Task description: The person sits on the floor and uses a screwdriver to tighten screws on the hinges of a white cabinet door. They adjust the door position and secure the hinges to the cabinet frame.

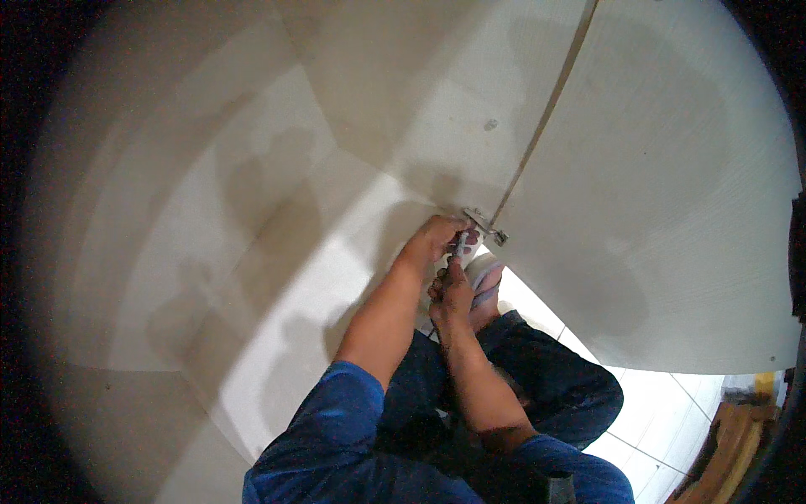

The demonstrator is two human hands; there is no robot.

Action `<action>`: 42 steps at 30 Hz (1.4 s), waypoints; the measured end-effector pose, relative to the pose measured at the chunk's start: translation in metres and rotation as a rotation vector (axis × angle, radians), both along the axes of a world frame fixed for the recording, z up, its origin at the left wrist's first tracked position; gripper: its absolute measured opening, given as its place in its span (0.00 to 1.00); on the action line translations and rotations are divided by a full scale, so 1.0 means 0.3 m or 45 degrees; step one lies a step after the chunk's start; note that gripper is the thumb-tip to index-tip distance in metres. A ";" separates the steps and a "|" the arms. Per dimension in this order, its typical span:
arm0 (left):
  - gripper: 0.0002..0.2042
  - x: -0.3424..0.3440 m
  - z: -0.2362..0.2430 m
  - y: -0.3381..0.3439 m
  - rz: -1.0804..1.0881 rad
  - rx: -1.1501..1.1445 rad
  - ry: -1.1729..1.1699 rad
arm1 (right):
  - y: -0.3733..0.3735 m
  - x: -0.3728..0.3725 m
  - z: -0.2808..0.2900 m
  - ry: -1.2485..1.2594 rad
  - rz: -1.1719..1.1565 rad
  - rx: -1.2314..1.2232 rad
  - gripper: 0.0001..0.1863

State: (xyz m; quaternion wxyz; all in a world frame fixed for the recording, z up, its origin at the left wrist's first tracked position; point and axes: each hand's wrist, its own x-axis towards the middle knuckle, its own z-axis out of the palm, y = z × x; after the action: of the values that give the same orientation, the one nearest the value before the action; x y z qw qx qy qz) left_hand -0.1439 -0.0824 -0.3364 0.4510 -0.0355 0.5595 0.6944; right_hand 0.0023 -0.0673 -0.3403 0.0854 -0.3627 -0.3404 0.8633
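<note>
A metal cabinet hinge (pixel 487 225) sits at the lower end of the gap between a pale panel and the large door panel (pixel 663 210) on the right. My left hand (pixel 438 236) is closed, its fingertips at the hinge's left end. Just below it, my right hand (pixel 454 294) is wrapped round what looks like a screwdriver (pixel 462 244). Its narrow shaft points up toward the left fingers and the hinge. The handle is hidden in my right fist, and the fingers cover where the tip meets the metal.
Pale panels (pixel 285 185) rise on the left and ahead, with shadows across them. My sandalled foot (pixel 484 281) is close beside the right hand. White floor tiles (pixel 646 412) show at the lower right, with brown wooden pieces (pixel 730 454) at the edge.
</note>
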 end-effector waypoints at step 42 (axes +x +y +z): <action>0.10 -0.008 0.071 -0.009 -0.058 -0.271 0.343 | -0.046 -0.071 0.016 0.934 0.130 -0.863 0.25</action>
State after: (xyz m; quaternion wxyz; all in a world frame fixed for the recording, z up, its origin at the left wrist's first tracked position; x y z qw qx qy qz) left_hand -0.1463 -0.0851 -0.3150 0.3813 0.0231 0.6860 0.6193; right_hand -0.0189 -0.0810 -0.3355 0.0344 -0.0253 -0.0059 0.9991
